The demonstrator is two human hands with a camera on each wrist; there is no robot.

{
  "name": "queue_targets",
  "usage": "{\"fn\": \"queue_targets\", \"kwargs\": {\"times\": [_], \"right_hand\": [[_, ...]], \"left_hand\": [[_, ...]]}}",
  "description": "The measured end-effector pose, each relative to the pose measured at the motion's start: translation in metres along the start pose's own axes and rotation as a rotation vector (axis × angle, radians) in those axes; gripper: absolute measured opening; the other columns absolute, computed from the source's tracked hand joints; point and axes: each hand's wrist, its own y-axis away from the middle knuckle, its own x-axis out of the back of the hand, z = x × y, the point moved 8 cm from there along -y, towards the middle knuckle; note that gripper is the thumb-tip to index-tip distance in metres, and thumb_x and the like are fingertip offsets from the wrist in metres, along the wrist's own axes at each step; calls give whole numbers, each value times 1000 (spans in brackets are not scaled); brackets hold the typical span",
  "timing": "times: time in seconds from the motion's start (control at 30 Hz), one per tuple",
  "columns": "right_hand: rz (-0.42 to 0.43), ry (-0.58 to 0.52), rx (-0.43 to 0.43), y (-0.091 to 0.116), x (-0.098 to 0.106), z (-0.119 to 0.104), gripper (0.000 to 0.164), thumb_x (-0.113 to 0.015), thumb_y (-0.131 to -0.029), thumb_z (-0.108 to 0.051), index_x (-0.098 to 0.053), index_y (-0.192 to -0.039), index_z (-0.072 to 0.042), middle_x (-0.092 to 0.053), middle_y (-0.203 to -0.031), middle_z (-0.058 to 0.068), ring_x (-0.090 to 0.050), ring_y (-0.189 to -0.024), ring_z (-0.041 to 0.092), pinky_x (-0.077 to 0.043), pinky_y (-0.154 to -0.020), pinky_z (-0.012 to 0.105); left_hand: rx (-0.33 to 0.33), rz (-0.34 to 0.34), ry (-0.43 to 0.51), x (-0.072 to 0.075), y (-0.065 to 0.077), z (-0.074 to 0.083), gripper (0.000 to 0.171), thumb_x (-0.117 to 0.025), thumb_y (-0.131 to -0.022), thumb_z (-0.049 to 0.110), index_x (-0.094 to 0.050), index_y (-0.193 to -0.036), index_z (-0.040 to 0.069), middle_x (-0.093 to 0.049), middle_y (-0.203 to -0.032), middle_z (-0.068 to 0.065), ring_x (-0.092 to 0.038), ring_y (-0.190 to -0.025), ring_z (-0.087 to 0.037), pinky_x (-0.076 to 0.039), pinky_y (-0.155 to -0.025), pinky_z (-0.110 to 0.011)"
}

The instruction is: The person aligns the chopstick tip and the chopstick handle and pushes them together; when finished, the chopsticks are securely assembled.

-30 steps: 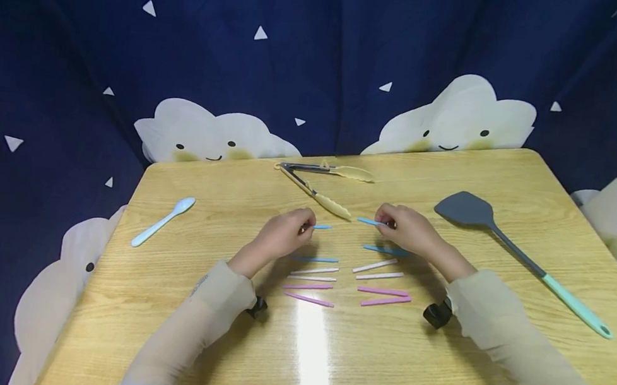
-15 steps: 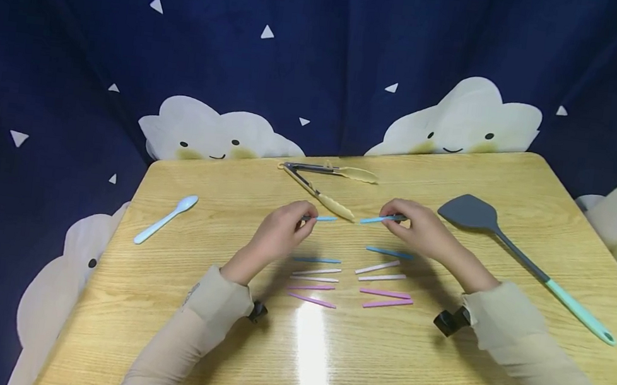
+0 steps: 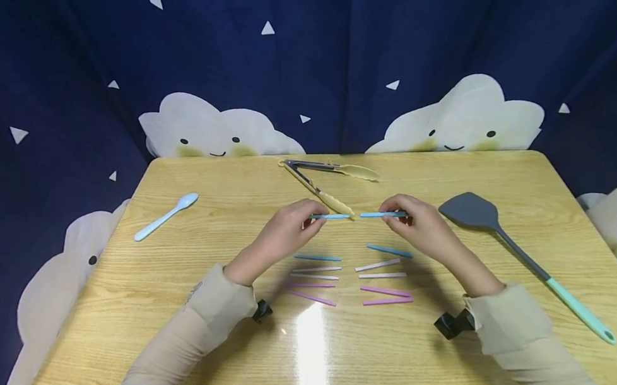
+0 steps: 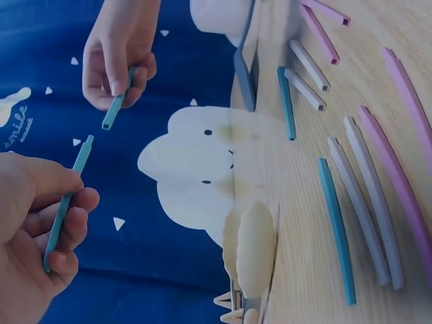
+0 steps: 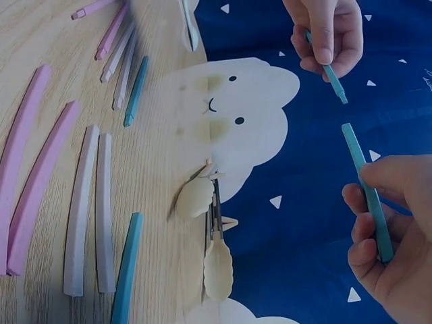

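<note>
My left hand (image 3: 284, 228) pinches a slim blue stick (image 4: 65, 206) with a narrowed tip. Facing it, my right hand (image 3: 419, 227) holds another blue stick (image 5: 368, 185) between thumb and fingers; its near end looks hollow in the left wrist view. Both are raised above the table and point at each other, a small gap between their ends. Below lie two columns of loose sticks. The left column has a blue stick (image 3: 317, 257), white sticks (image 3: 315, 276) and pink sticks (image 3: 312, 298). In the right one are a blue stick (image 3: 389, 250), white sticks (image 3: 383, 276) and pink sticks (image 3: 387, 301).
Cream-tipped tongs (image 3: 309, 183) lie spread at the back of the wooden table (image 3: 380, 366). A light blue spoon (image 3: 165, 217) is at the left, and a grey spatula (image 3: 469, 211) with a mint handle lies at the right. A dark blue curtain (image 3: 307, 2) hangs behind.
Both hands have risen slightly from the table. The left hand has moved right with its blue stick, narrowing the gap, and the two sticks now point nearly end to end.
</note>
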Motion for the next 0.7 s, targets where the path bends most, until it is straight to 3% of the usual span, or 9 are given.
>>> {"fn": "queue_targets", "kwargs": {"times": [0.27, 0.7], "right_hand": [[-18, -10, -15, 1, 1, -3, 9, -56, -88, -10, -60, -97, -9, -59, -92, 4, -49, -69, 18, -41, -58, 29], [0, -20, 2, 2, 1, -5, 8, -58, -87, -8, -60, -94, -9, -60, -89, 2, -49, -67, 16, -41, -57, 26]], "left_hand": [[-51, 38, -18, 2, -2, 4, 9, -62, -84, 10, -65, -92, 9, -60, -79, 0, -50, -62, -11, -39, -55, -21], [5, 8, 10, -1, -3, 5, 9, -60, -85, 9, -64, -93, 6, -57, -79, 0, -52, -65, -16, -39, -57, -21]]}}
